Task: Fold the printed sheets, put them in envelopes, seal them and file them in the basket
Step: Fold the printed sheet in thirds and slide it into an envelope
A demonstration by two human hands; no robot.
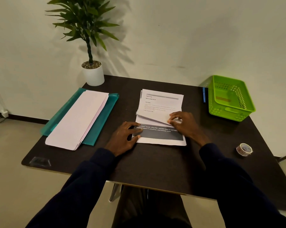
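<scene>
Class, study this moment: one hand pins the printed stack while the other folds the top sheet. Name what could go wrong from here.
1. The right hand pinches only one corner of the top sheet, so the crease looks slanted and may set crooked.
2. The left hand presses just the stack's left edge; lower sheets might shift or fold along too.
3. The tape roll stands near the table edge; a sleeve could knock it off.

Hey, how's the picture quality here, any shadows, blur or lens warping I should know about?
Head view: dim, warm light; the potted plant casts a soft, spread shadow on the wall to its right. Wide-angle warping bows the table edges. Small print on the printed sheets is too blurred to read; only the white text on the dark band is legible. No strong glare.
</scene>
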